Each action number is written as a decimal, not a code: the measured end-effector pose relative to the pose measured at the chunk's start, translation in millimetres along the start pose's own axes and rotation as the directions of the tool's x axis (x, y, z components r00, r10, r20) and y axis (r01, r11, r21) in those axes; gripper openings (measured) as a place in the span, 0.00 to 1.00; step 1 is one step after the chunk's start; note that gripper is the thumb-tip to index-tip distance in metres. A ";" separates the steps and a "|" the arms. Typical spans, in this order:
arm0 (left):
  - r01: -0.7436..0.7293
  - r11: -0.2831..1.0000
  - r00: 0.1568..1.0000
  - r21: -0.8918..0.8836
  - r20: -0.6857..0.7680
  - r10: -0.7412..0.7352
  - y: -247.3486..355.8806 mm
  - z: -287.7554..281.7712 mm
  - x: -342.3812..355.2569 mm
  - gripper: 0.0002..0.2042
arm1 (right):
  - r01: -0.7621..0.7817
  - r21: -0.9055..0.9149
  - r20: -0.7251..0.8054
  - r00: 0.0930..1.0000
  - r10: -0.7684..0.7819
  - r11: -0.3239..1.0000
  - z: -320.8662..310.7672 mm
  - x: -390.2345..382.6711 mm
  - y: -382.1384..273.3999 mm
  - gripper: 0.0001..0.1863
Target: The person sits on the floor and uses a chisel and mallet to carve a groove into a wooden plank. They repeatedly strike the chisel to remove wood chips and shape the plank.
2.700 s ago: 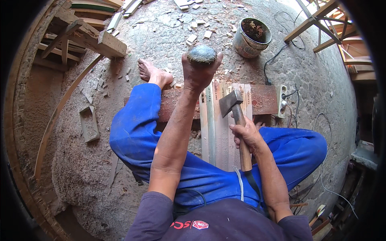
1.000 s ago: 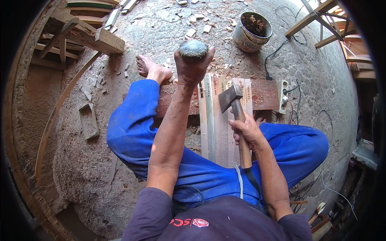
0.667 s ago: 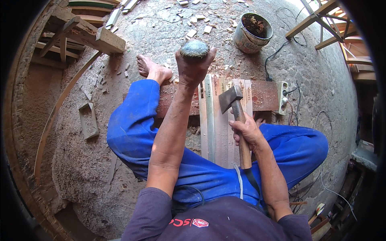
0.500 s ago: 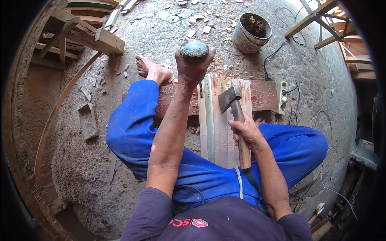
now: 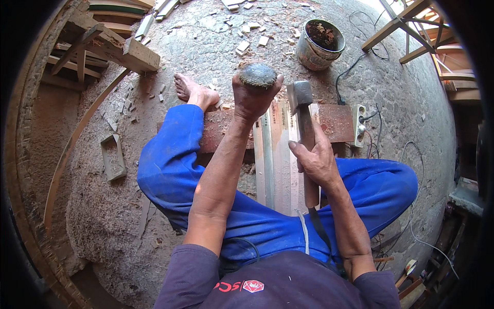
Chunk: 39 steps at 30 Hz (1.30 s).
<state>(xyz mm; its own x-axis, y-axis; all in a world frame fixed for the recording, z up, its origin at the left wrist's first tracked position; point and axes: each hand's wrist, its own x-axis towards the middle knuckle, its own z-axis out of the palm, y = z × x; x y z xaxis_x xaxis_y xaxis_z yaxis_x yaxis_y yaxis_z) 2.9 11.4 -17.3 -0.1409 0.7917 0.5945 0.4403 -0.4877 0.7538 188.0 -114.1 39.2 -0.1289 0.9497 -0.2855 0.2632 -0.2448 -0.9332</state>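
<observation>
My left hand (image 5: 249, 103) is wrapped round an upright thing seen end-on, with a round, grey, frayed top (image 5: 258, 75); its lower part is hidden. In my right hand (image 5: 318, 160) is a hatchet (image 5: 307, 126) with a short wooden handle, its square steel back facing up and a dark strap hanging from the handle's end. The hatchet head stands just right of the round top, apart from it. Below both hands, several long pale wood strips (image 5: 280, 175) lie side by side between my legs, across a reddish plank (image 5: 334, 123).
A stained bucket (image 5: 320, 45) with shavings stands at the far right. A white power strip (image 5: 358, 125) with plugged cables sits at the plank's right end. Wood offcuts (image 5: 243, 47) litter the floor. At left are a small rectangular frame (image 5: 113, 157) and a timber structure (image 5: 139, 54).
My left hand and the round-topped thing have shifted right and slightly nearer. The hatchet has been raised and turned, so its square back now faces up.
</observation>
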 end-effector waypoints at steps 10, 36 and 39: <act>-0.013 0.994 1.000 -0.105 -0.017 0.011 6.3 -3.7 -3.6 0.10 | 0.618 -0.627 0.134 0.685 -0.716 0.475 -16.2 14.3 -111.3 0.38; -0.193 0.975 0.979 0.114 -0.048 0.200 -1.5 0.1 -24.9 0.14 | 0.460 -0.799 0.337 0.876 -0.347 0.386 -18.9 24.0 -87.8 0.34; -0.155 0.987 0.988 0.031 -0.004 0.155 -15.0 4.5 -32.5 0.13 | 0.443 -0.783 0.307 0.886 -0.348 0.437 -18.5 11.5 -87.5 0.35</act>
<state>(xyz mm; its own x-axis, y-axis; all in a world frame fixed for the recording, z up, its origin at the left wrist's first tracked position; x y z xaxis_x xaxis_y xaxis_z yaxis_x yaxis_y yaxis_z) 4.9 -5.3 -49.2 -0.0742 0.7054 0.7050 0.4843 -0.5925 0.6438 181.2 -78.2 121.6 -0.4996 0.8663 0.0048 0.8062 0.4670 -0.3632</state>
